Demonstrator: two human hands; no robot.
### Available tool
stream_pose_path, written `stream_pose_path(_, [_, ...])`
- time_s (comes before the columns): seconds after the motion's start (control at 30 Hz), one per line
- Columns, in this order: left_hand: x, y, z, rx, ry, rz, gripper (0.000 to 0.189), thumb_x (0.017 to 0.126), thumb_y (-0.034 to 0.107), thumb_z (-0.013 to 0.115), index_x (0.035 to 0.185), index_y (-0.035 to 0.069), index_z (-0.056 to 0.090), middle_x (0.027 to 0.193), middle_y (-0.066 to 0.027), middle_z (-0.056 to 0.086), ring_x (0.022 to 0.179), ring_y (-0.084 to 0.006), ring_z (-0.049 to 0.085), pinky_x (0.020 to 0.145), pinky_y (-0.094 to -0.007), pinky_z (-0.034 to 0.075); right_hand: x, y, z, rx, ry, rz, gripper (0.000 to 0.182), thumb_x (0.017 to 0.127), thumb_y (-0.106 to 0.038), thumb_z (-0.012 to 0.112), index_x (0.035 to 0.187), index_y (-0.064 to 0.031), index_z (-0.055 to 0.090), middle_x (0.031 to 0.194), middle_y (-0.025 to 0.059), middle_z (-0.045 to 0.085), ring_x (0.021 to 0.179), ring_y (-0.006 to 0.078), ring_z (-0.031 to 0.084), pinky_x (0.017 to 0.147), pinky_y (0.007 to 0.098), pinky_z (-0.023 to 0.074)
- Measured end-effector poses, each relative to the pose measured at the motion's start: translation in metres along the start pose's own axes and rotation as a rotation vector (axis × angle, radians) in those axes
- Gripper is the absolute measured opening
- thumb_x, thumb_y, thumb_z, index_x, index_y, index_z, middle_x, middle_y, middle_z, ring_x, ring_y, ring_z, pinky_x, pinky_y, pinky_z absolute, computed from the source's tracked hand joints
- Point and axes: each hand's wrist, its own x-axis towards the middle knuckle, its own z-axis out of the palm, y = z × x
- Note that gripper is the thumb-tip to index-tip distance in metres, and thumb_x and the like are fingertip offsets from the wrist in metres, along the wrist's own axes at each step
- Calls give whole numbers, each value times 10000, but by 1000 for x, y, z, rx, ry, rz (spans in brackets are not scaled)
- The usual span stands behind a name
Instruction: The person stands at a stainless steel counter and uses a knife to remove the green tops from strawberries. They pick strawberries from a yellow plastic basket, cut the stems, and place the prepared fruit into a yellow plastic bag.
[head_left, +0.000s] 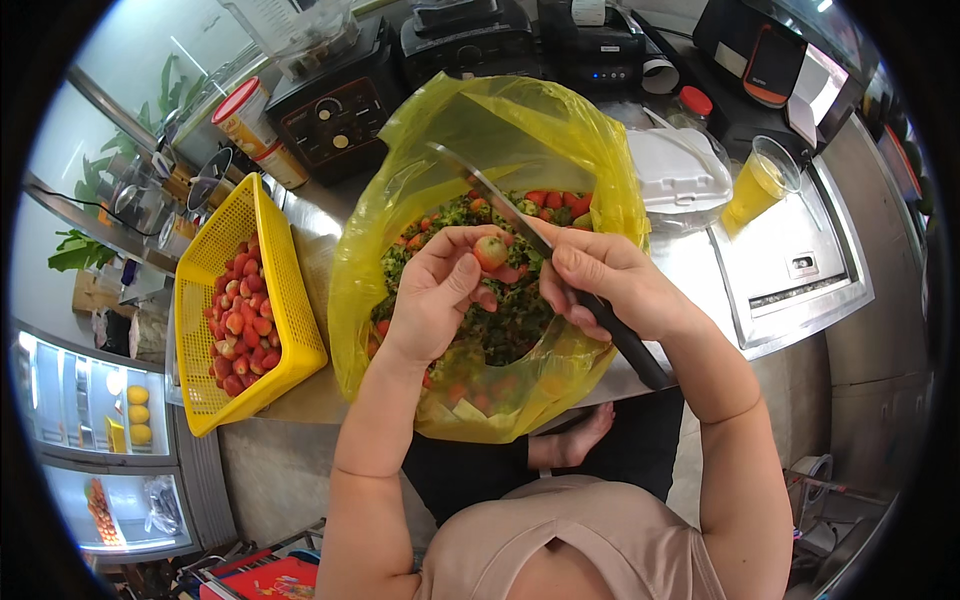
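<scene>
Between the thumb and fingers of my left hand (439, 289) is a strawberry (490, 255), its pale end facing up. My right hand (611, 281) grips a knife by its black handle (634, 345); the blade (499, 199) slants up and to the left, just right of the strawberry. Both hands are over a wide-mouthed yellow plastic bag (360, 255). Inside it lie strawberries (555, 201) and many green leafy tops (495, 330), partly hidden by my hands. To the left, a yellow perforated basket (296, 330) holds a heap of red strawberries (244, 322) without leaves.
A blender base (330, 112) and a red-lidded canister (244, 112) stand behind the basket. Right of the bag are a white foam box (675, 169), a cup of yellow drink (757, 187) and a metal panel set into the counter (795, 262). A small printer (592, 52) stands behind.
</scene>
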Motion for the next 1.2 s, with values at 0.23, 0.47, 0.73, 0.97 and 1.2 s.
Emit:
stream_pose_path(0.23, [-1,-1,-8,-154,-79,-44,288,939,266,443,1117,44,483,935,-97,614,779,-149,625,557,-231,484,-2,2,7,-111,-196,-48,573,918,-240,510,1413,-156,232,672,-43,429,502,18,366,443,166,315])
stream_pose_path(0.47, [-1,-2,-12,-194,-101,-44,286,923,274,477,1065,32,532,913,-73,618,732,-144,623,528,-218,476,-2,4,5,-72,-170,-38,488,933,-240,480,1386,-168,316,666,-67,412,527,10,347,461,159,305])
stream_pose_path(0.73, [-5,3,-7,124,-121,-24,272,893,203,546,1087,12,550,910,-49,615,779,-145,616,552,-215,470,-3,0,14,-168,74,-46,460,939,-264,460,1354,-92,361,659,-56,423,523,16,378,430,160,318])
stream_pose_path(0.97, [11,2,-28,-254,160,-52,265,903,201,447,1017,-18,546,908,-48,580,794,-155,585,619,-276,470,0,-1,7,138,147,-23,538,942,-286,432,1396,-74,238,701,30,477,521,71,421,404,187,356])
stream_pose_path(1.2, [14,-13,1,1197,-61,195,152,762,58,647,914,51,642,857,-44,532,740,-170,543,640,-276,437,2,-1,11,116,153,-39,527,943,-278,429,1397,-90,241,701,38,490,518,73,425,403,192,360])
